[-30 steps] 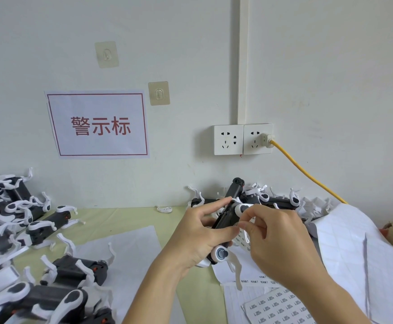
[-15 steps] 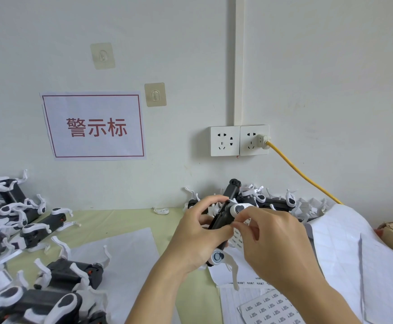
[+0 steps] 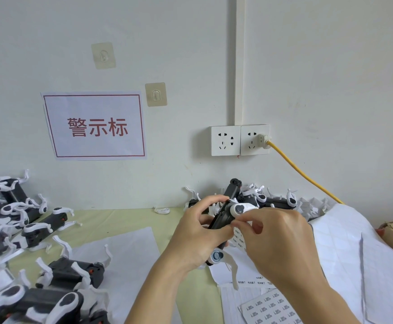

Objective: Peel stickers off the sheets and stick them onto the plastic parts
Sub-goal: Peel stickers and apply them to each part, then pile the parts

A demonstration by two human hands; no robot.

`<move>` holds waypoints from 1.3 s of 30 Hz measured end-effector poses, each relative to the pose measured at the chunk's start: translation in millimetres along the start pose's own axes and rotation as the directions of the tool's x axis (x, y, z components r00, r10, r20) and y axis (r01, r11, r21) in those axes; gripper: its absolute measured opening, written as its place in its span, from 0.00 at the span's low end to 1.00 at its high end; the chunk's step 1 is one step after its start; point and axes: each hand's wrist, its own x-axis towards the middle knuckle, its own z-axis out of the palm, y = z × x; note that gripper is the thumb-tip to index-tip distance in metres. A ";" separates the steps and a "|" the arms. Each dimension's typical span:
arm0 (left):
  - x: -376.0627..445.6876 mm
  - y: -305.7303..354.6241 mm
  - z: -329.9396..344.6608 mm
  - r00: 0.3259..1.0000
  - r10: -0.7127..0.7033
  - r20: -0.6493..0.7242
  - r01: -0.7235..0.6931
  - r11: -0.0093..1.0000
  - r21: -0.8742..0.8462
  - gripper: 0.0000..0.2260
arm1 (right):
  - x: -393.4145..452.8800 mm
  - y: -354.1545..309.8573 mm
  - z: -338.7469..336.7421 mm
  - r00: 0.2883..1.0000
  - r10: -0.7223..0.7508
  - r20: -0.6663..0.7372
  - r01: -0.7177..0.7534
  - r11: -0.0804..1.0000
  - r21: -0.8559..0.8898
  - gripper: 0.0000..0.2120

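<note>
While the left hand (image 3: 198, 239) wraps its fingers around a black and white plastic part (image 3: 226, 218), holding it tilted above the middle of the tabletop (image 3: 120, 218), the right hand (image 3: 277, 244) pinches thumb and forefinger together against the part's side; whether a sticker sits between them cannot be told. Sticker sheets (image 3: 270, 307) lie at the near edge, below the hands, with emptied backing sheets (image 3: 354, 253) towards the right edge. More parts (image 3: 10, 220) crowd the left edge, and another heap (image 3: 275, 199) lies along the far edge by the wall.
</note>
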 end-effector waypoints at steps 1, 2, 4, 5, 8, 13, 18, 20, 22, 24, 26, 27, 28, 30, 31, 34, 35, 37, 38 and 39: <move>0.1 0.2 0.2 1.000 0.001 -0.001 -0.001 1.000 0.000 0.22 | -0.1 0.0 0.9 1.000 0.009 -0.008 -0.009 1.000 -0.001 0.10; 0.2 0.2 0.3 1.000 0.002 -0.003 -0.002 1.000 -0.001 0.22 | -0.1 0.3 2.0 1.000 0.014 -0.020 -0.014 1.000 -0.002 0.09; 0.0 -0.1 0.1 1.000 0.002 -0.003 -0.002 1.000 -0.003 0.21 | 0.3 1.6 4.4 0.999 0.032 -0.025 -0.032 0.999 -0.005 0.07; -0.3 -0.1 0.0 1.000 0.002 0.002 -0.002 1.000 -0.005 0.21 | 1.2 2.6 5.0 0.999 0.050 -0.019 -0.050 0.999 -0.005 0.07; -0.5 -1.0 0.5 1.000 0.005 0.010 -0.005 1.000 -0.007 0.21 | 3.1 5.6 4.3 0.996 0.088 -0.018 -0.088 0.996 0.005 0.07; 0.8 -1.6 0.3 1.000 -0.002 -0.021 0.002 1.000 -0.029 0.21 | 1.9 3.4 -0.2 0.999 0.047 -0.017 -0.048 0.999 -0.015 0.07; 3.2 -1.8 -1.2 0.996 -0.061 -0.070 0.047 0.983 -0.176 0.20 | -1.3 2.5 -8.4 0.999 -0.041 -0.013 0.043 0.986 0.163 0.10; 4.1 -2.9 -2.4 0.995 -0.076 -0.068 0.060 0.977 -0.205 0.20 | -2.6 -1.7 -9.9 0.994 -0.076 0.073 0.062 0.983 0.174 0.16; 4.0 -3.4 -3.8 0.995 -0.076 -0.059 0.062 0.976 -0.208 0.20 | -3.1 -3.3 -9.2 0.984 -0.100 0.149 0.075 0.984 0.162 0.20; 3.3 -2.8 -4.3 0.996 -0.081 -0.045 0.070 0.974 -0.214 0.20 | -2.8 -3.3 -9.9 0.984 -0.097 0.146 0.079 0.989 0.127 0.21; 3.0 -2.3 -4.1 0.996 -0.087 -0.034 0.077 0.973 -0.218 0.20 | -2.9 -3.9 -11.7 0.987 -0.085 0.139 0.072 0.992 0.101 0.22; 2.7 -1.9 -4.2 0.995 -0.091 -0.034 0.081 0.971 -0.225 0.20 | -3.0 -4.2 -12.4 0.986 -0.086 0.142 0.072 0.993 0.096 0.22; 2.8 -1.7 -4.6 0.995 -0.097 -0.035 0.086 0.969 -0.231 0.19 | -3.1 -4.5 -12.7 0.985 -0.090 0.149 0.076 0.992 0.096 0.22; 3.0 -2.5 -5.1 0.995 -0.096 -0.024 0.088 0.969 -0.232 0.20 | -2.9 -4.9 -12.4 0.981 -0.105 0.163 0.089 0.991 0.100 0.22; 3.0 -2.9 -5.4 0.996 -0.093 -0.016 0.087 0.970 -0.228 0.20 | -3.0 -4.8 -11.7 0.980 -0.111 0.166 0.095 0.991 0.099 0.22; 2.9 -3.4 -5.6 0.996 -0.083 -0.015 0.078 0.971 -0.228 0.20 | -2.7 -3.6 -9.4 0.977 -0.113 0.180 0.096 0.990 0.102 0.22; 2.9 -3.0 -5.2 0.997 -0.080 -0.018 0.074 0.972 -0.225 0.21 | -2.7 -2.6 -9.0 0.976 -0.115 0.185 0.096 0.990 0.108 0.22; 3.5 -3.0 -4.5 0.996 -0.077 -0.033 0.069 0.974 -0.214 0.22 | -2.7 -0.9 -8.1 0.975 -0.121 0.184 0.099 0.988 0.122 0.23; 4.2 -3.5 -4.5 0.996 -0.077 -0.045 0.066 0.975 -0.213 0.22 | -2.7 0.0 -7.1 0.978 -0.118 0.173 0.095 0.986 0.136 0.23; 4.7 -4.0 -4.6 0.995 -0.078 -0.057 0.064 0.975 -0.215 0.21 | -2.6 0.9 -6.1 0.983 -0.103 0.151 0.078 0.984 0.161 0.22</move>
